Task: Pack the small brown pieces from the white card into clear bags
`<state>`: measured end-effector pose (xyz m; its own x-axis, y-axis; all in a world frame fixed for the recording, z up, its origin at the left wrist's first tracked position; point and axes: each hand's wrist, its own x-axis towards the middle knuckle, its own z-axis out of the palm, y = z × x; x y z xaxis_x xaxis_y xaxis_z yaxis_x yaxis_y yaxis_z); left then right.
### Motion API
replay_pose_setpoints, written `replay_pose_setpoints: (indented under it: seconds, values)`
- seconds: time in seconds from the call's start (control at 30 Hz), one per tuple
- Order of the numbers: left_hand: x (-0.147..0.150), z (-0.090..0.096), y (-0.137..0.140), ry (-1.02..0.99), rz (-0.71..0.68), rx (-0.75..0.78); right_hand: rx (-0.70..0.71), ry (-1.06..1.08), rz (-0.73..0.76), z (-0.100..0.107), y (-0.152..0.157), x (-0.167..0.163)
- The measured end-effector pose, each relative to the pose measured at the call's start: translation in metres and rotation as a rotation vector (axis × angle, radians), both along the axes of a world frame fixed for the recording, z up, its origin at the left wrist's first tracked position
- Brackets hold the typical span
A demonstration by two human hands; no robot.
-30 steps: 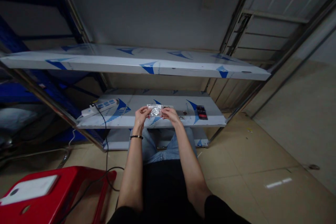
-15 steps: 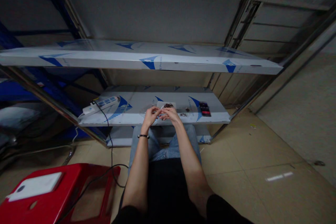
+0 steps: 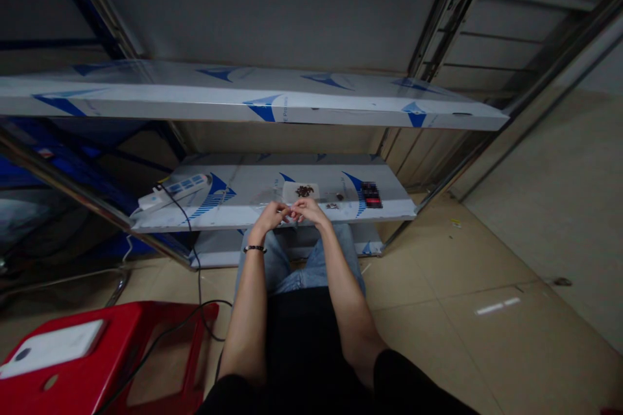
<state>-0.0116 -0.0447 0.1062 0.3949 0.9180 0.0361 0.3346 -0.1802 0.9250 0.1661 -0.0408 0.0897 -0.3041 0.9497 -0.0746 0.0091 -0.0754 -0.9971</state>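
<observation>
My left hand (image 3: 273, 215) and my right hand (image 3: 308, 210) meet fingertip to fingertip above the front edge of the middle shelf (image 3: 243, 210). Both are pinched closed; whatever is between the fingers is too small to name. Just beyond them lies a white tray or sheet (image 3: 289, 192) bearing a pile of small dark brown pieces (image 3: 305, 190). A clear plastic bag (image 3: 265, 197) seems to lie by my left hand. To the right of my right hand are a few small pieces (image 3: 332, 206) and a dark round bit (image 3: 339, 196).
A blurred-out black and red item (image 3: 372, 195) is at the shelf's right. On the left sits a white power strip (image 3: 175, 190) with a black cable (image 3: 197, 259) hanging down. An upper shelf (image 3: 331, 110) spans above. A red stool (image 3: 121, 350) holds a white phone (image 3: 53, 347).
Both hands have drawn back slightly toward me, uncovering more of the brown pile. Their fingertips stay together. The whole view has shifted a little.
</observation>
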Motion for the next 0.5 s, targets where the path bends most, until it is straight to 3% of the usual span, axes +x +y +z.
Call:
replay_pose_setpoints:
  seconds: [0.13,0.27,0.33,0.5]
  values:
    - [-0.003,-0.008,-0.001,0.114,0.014,0.034,0.035,-0.118,0.076,-0.004,0.001,-0.002]
    - [0.0,-0.011,-0.002,0.203,0.015,0.121,0.088,-0.189,0.063,-0.008,0.006,-0.007]
    - [0.004,-0.008,-0.003,0.235,0.073,0.195,0.133,-0.237,-0.036,-0.007,0.008,-0.009]
    - [0.019,0.005,-0.005,0.421,0.509,0.378,0.26,-0.512,-0.445,0.0,0.01,-0.015]
